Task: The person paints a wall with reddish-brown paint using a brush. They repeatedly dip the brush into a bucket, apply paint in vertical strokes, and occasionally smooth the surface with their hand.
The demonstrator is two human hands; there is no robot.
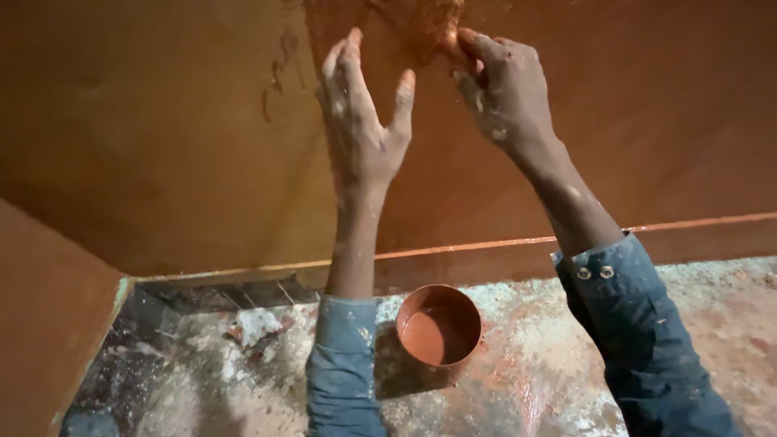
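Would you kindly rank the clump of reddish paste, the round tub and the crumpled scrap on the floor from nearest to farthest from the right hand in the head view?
1. Clump of reddish paste: on the panel, at the right hand fingers.
2. Round tub: on the floor below, between the forearms.
3. Crumpled scrap: on the floor, farther left.

No pkgs, labels, signs, screens.

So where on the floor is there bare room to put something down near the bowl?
Bare floor lies right of the bowl, beyond the right sleeve. Left of the left sleeve it is more cluttered: a crumpled scrap and dark tiles by the wall.
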